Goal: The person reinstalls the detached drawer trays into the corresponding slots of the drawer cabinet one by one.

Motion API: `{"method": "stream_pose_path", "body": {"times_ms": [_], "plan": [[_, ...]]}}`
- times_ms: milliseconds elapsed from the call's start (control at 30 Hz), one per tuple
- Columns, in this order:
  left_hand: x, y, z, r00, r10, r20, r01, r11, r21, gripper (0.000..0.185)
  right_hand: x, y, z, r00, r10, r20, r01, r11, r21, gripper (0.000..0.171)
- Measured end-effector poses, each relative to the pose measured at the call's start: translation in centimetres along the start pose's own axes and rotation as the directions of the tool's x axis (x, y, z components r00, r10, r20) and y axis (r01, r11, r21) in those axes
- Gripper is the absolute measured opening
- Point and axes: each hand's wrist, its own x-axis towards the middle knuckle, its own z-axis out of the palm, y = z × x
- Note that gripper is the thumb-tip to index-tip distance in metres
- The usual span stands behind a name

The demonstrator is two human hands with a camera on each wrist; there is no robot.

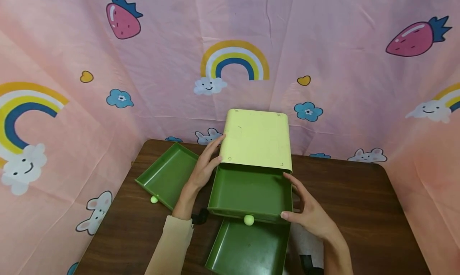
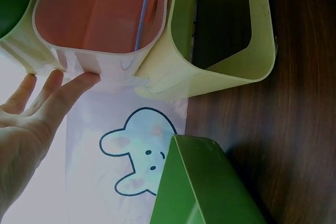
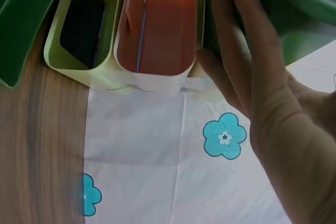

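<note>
A pale yellow drawer cabinet [image 1: 256,139] stands in front of the curtain. From its top slot, a green drawer [image 1: 251,191] with a round light-green knob [image 1: 249,220] sticks out toward me. My left hand [image 1: 203,167] rests with extended fingers against the cabinet's left side; its fingertips [image 2: 89,77] touch the casing in the left wrist view. At the drawer's right front corner, my right hand [image 1: 310,215] holds on, thumb over the front edge and fingers along the side wall. Below the drawer, the cabinet's middle [image 2: 100,14] and bottom slots [image 3: 81,30] show open fronts.
A second green drawer [image 1: 169,171] lies on the brown table [image 1: 352,211] to the left, its small knob facing me. Another green drawer [image 1: 248,247] lies in front of the cabinet, partly under the pulled-out one. The patterned curtain [image 1: 172,67] hangs behind and on both sides.
</note>
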Motion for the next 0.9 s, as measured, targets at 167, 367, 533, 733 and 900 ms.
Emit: {"method": "stream_pose_path", "body": {"times_ms": [167, 367, 533, 733, 900], "plan": [[0.0, 0.4, -0.1, 1.000, -0.014, 0.010, 0.014, 1.000, -0.002, 0.056, 0.1, 0.0, 0.0, 1.000, 0.013, -0.020, -0.014, 1.000, -0.028, 0.087], [0.1, -0.5, -0.1, 1.000, -0.016, 0.010, 0.016, 1.000, -0.009, 0.056, 0.1, 0.3, -0.2, 0.999, 0.005, 0.031, -0.006, 1.000, 0.009, 0.096], [0.0, -3.0, -0.1, 1.000, -0.025, -0.002, 0.025, 1.000, -0.014, 0.056, 0.0, 0.3, -0.1, 0.998, 0.025, 0.051, -0.025, 1.000, -0.014, 0.108], [0.0, -3.7, -0.1, 1.000, 0.001, -0.012, -0.001, 1.000, -0.011, 0.055, 0.3, 0.1, 0.2, 0.995, 0.069, -0.075, -0.074, 0.996, -0.057, 0.094], [0.0, -2.6, -0.1, 1.000, -0.010, -0.005, 0.010, 1.000, -0.020, 0.056, 0.3, 0.1, 0.5, 0.988, 0.094, -0.122, -0.102, 0.993, -0.058, 0.090]]}}
